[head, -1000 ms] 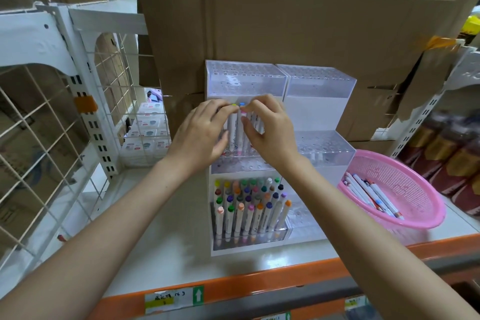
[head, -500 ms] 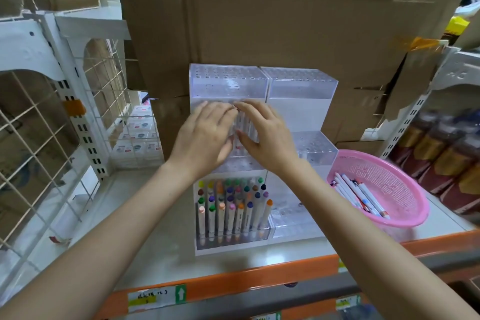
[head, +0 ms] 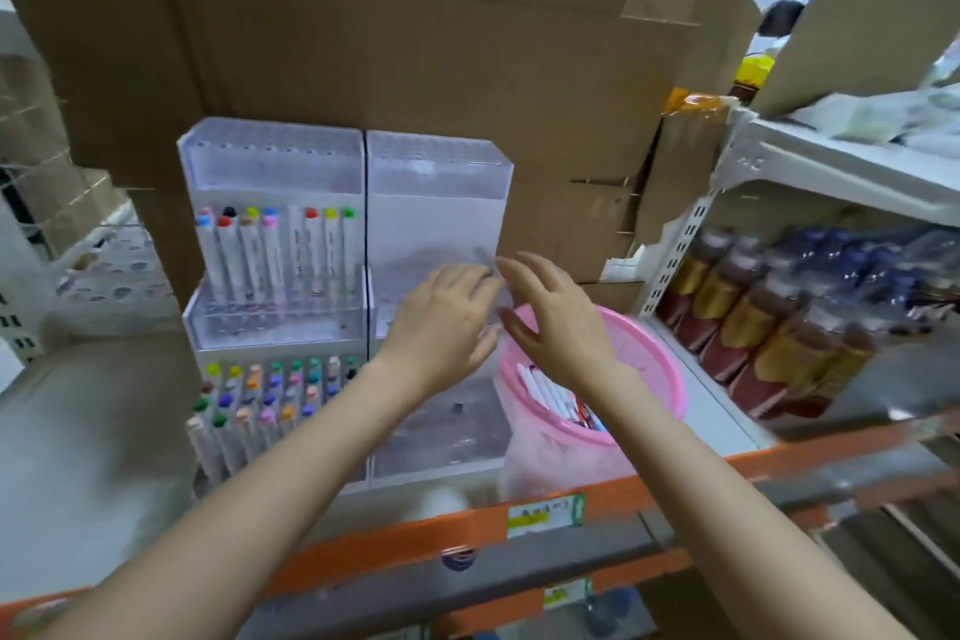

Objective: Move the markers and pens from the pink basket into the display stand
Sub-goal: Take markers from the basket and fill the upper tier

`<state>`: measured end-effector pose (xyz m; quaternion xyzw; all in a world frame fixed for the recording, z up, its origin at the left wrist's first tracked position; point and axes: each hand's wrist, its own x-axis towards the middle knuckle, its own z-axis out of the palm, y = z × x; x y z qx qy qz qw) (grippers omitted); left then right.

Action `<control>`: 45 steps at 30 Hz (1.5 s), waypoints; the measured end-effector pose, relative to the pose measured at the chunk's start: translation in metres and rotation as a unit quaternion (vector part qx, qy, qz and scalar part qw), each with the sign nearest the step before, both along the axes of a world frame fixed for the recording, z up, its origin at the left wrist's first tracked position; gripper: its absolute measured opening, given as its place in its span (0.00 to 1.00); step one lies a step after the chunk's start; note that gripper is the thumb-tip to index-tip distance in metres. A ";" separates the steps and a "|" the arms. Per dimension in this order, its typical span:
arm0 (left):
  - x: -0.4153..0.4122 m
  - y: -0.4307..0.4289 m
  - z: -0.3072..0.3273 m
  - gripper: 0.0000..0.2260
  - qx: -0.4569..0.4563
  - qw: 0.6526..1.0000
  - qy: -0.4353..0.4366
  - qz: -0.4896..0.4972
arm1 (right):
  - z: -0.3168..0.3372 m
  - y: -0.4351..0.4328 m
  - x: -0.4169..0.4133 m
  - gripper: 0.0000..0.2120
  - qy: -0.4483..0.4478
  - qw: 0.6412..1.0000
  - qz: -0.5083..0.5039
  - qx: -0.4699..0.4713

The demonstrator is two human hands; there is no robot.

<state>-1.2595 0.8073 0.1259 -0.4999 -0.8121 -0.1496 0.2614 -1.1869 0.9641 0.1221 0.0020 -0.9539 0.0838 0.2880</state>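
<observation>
A clear tiered display stand [head: 439,203] sits on the shelf. Its left half holds several coloured-cap markers [head: 275,250] on the middle tier and more markers [head: 260,400] on the bottom tier. The right half looks bare. A pink basket [head: 649,359] with several white pens [head: 550,392] stands to the right of the stand. My left hand [head: 441,317] and my right hand [head: 556,317] hover side by side, fingers relaxed, between the stand's right half and the basket. Neither holds anything.
Brown cardboard boxes [head: 415,42] rise behind the stand. A white rack with dark bottles [head: 769,322] stands at the right. The shelf has an orange front rail [head: 415,541] with a price label. Packaged goods lie at the far left.
Both hands have left the markers on the stand's left middle tier and moved right, above the basket. The camera view has swung right too.
</observation>
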 end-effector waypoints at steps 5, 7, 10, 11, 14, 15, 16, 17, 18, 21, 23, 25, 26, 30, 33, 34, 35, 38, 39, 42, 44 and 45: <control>0.028 0.058 -0.019 0.17 -0.047 0.999 -0.026 0.001 | -0.028 0.063 0.041 0.27 -0.070 0.995 -0.058 -0.033; 0.034 0.076 -0.029 0.16 -0.077 0.996 -0.017 0.036 | -0.040 0.080 0.052 0.27 -0.096 0.992 -0.067 -0.049; 0.043 0.098 -0.038 0.14 -0.149 0.985 -0.017 0.080 | -0.058 0.100 0.058 0.28 -0.171 0.980 -0.083 -0.060; 0.045 0.105 -0.042 0.15 -0.178 0.980 -0.030 0.087 | -0.063 0.105 0.057 0.29 -0.201 0.973 -0.090 -0.063; 0.046 0.124 -0.058 0.17 -0.260 0.951 -0.130 0.102 | -0.078 0.114 0.051 0.28 -0.272 0.955 -0.098 -0.068; 0.045 0.129 -0.065 0.18 -0.271 0.940 -0.181 0.104 | -0.081 0.115 0.048 0.27 -0.288 0.950 -0.099 -0.068; 0.044 0.132 -0.069 0.17 -0.281 0.927 -0.222 0.109 | -0.084 0.116 0.045 0.26 -0.300 0.947 -0.098 -0.066; 0.044 0.136 -0.072 0.17 -0.293 0.918 -0.243 0.112 | -0.087 0.116 0.042 0.25 -0.312 0.943 -0.098 -0.065; 0.043 0.138 -0.074 0.17 -0.304 0.913 -0.248 0.115 | -0.090 0.116 0.039 0.25 -0.324 0.939 -0.099 -0.066; 0.041 0.145 -0.075 0.18 -0.298 0.909 -0.268 0.117 | -0.094 0.118 0.029 0.26 -0.355 0.926 -0.101 -0.081; 0.038 0.149 -0.078 0.18 -0.268 0.913 -0.282 0.123 | -0.095 0.120 0.024 0.24 -0.362 0.922 -0.101 -0.094; 0.039 0.150 -0.078 0.18 -0.239 0.917 -0.293 0.128 | -0.095 0.122 0.022 0.22 -0.356 0.924 -0.098 -0.104; 0.040 0.150 -0.078 0.18 -0.225 0.917 -0.304 0.126 | -0.094 0.123 0.021 0.20 -0.349 0.926 -0.097 -0.109; 0.038 0.151 -0.076 0.14 -0.188 0.909 -0.355 0.109 | -0.092 0.126 0.020 0.15 -0.321 0.933 -0.100 -0.128; 0.035 0.151 -0.075 0.15 -0.170 0.903 -0.383 0.097 | -0.093 0.127 0.019 0.15 -0.321 0.931 -0.105 -0.138; 0.035 0.151 -0.074 0.15 -0.171 0.900 -0.389 0.096 | -0.093 0.126 0.018 0.15 -0.319 0.931 -0.110 -0.142; 0.035 0.152 -0.074 0.14 -0.173 0.899 -0.391 0.096 | -0.093 0.126 0.019 0.16 -0.312 0.931 -0.119 -0.145; 0.032 0.152 -0.075 0.17 -0.160 0.889 -0.412 0.118 | -0.093 0.127 0.019 0.23 -0.289 0.931 -0.144 -0.173; 0.030 0.152 -0.076 0.18 -0.156 0.887 -0.416 0.126 | -0.092 0.127 0.020 0.22 -0.282 0.930 -0.150 -0.182; 0.026 0.153 -0.077 0.19 -0.150 0.867 -0.452 0.147 | -0.094 0.129 0.019 0.11 -0.283 0.924 -0.173 -0.189; 0.023 0.154 -0.079 0.14 -0.144 0.858 -0.474 0.136 | -0.096 0.130 0.019 0.07 -0.278 0.923 -0.177 -0.199; 0.022 0.154 -0.079 0.14 -0.144 0.853 -0.483 0.132 | -0.097 0.129 0.019 0.06 -0.275 0.922 -0.177 -0.206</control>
